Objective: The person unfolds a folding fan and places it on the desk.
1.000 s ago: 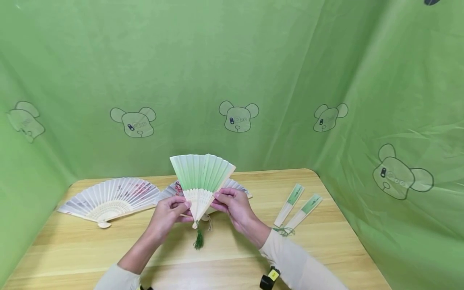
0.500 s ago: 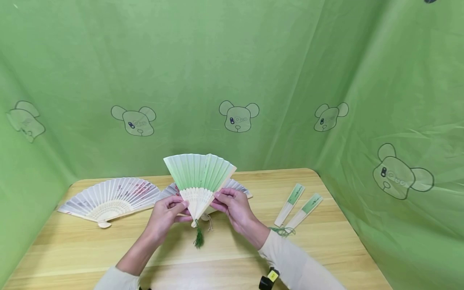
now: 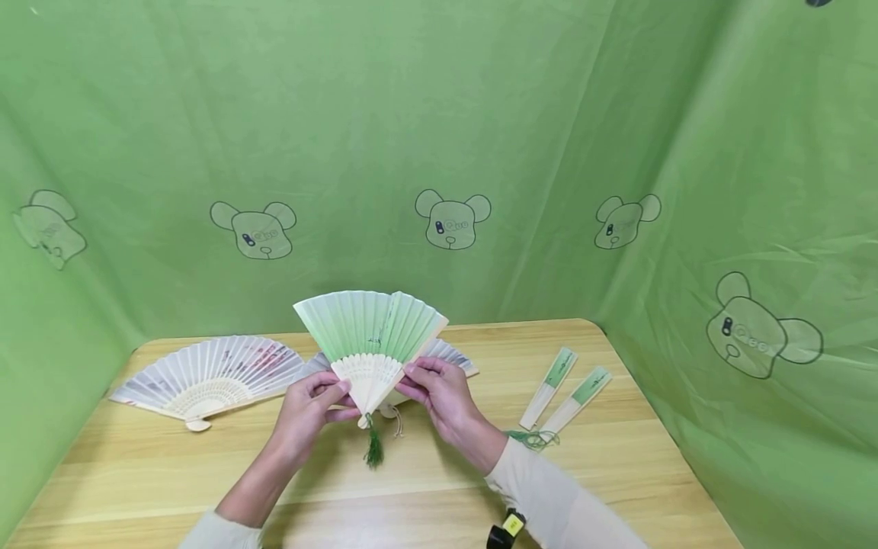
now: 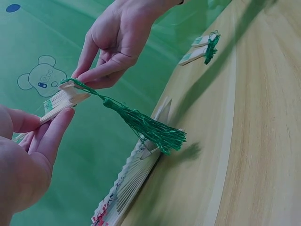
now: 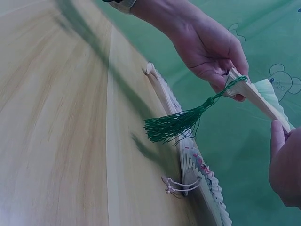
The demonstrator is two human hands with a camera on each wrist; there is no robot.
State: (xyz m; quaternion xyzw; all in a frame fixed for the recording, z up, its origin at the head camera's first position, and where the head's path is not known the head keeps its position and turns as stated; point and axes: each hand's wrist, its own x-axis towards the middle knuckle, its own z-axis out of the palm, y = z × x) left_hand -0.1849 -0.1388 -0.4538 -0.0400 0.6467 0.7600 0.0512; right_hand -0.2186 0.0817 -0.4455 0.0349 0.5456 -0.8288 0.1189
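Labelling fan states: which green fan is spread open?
The green fan held up between the left hand and right hand. The other two green fans lie folded on the table at right.

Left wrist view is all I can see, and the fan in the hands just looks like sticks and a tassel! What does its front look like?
Observer: The head view shows the held fan fading from green to nearly white at its top edge.
Operator: I also see a flowery fan behind it. Is there another open one?
Observer: Yes, the left fan lies spread out on the table.
Operator: Is that one plain?
Observer: No, it has reddish marks.
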